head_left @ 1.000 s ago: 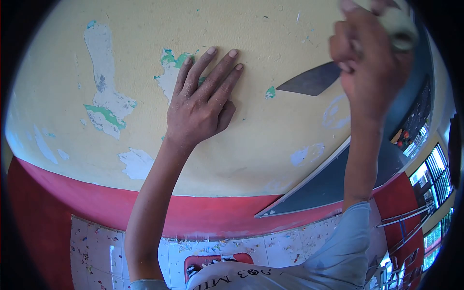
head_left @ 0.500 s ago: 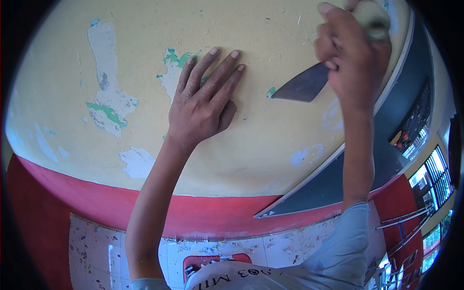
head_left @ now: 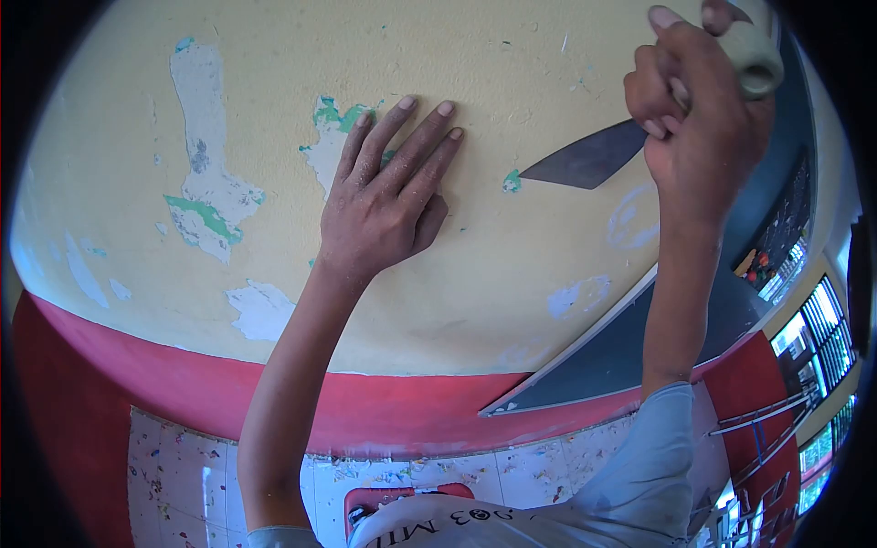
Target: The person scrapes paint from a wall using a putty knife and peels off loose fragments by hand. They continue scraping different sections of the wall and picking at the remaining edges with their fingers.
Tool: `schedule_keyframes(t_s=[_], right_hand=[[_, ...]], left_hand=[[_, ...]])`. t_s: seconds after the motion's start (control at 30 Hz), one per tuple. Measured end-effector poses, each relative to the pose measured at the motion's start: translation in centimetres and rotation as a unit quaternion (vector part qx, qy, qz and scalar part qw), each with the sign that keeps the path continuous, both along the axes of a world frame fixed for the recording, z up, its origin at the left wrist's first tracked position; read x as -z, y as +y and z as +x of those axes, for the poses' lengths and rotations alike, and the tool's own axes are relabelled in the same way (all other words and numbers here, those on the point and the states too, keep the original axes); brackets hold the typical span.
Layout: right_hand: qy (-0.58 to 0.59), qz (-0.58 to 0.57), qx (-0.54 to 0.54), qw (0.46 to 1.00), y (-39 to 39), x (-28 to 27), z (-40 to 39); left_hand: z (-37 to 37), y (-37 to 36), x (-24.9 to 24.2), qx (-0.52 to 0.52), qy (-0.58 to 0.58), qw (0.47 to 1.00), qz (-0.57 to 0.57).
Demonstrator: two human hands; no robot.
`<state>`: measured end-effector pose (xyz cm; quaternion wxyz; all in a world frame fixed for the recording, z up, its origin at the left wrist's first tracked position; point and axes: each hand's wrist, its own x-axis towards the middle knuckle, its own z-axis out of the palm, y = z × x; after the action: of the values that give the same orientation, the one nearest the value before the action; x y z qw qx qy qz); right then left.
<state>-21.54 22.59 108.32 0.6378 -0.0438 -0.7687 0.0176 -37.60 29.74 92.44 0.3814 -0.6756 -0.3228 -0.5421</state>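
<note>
My right hand grips the light-coloured handle of a scraper at the upper right. Its dark, flat blade points left, with the tip right at a small chipped spot showing green and white. Dusty and spread, my left hand lies flat against the yellow painted wall. Under and beside its fingers is a peeled patch with white and green showing. Farther left runs a long bare patch with a green strip near its lower end.
A dark board with a pale frame borders the wall at right. Below the yellow runs a red band. Paint flakes litter the tiled floor, where a red stool or seat stands beneath me. A metal ladder-like frame and barred windows are at right.
My right hand and the scraper have moved to the right, drawing the blade back so its tip sits at the chipped spot's right edge. My left hand stays in place.
</note>
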Motion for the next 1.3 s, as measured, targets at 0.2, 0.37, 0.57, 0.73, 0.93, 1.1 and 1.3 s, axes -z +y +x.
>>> schedule_keyframes(t_s=[0.2, 0.37, 0.57, 0.73, 0.93, 1.1, 1.3], right_hand=[[0.019, -0.046, -0.039, 0.998, -0.3, -0.6, 1.3], [0.020, -0.095, -0.017, 0.995, 0.6, 1.5, 0.6], [0.032, -0.068, -0.030, 0.997, -0.1, 0.9, 1.0], [0.030, -0.122, -0.009, 0.992, 0.7, 3.9, 0.6], [0.173, -0.234, -0.187, 0.938, -3.2, 10.6, 4.1], [0.137, -0.418, 0.015, 0.898, -5.5, 23.6, 7.8], [0.158, -0.587, 0.156, 0.779, -10.4, 35.8, 11.5]], left_hand=[[0.0, 0.0, 0.0, -0.001, 0.001, 1.000, -0.008], [0.0, -0.3, -0.1, 0.016, -0.002, 1.000, -0.013], [-0.2, -0.1, -0.1, 0.003, 0.007, 1.000, -0.007], [-0.1, -0.1, -0.2, 0.004, 0.004, 1.000, 0.002], [-0.3, 0.1, 0.1, 0.007, 0.006, 1.000, 0.006], [-0.2, -0.2, 3.1, -0.011, -0.014, 0.999, -0.041], [-0.4, -0.9, 12.0, -0.063, 0.068, 0.987, -0.128]])
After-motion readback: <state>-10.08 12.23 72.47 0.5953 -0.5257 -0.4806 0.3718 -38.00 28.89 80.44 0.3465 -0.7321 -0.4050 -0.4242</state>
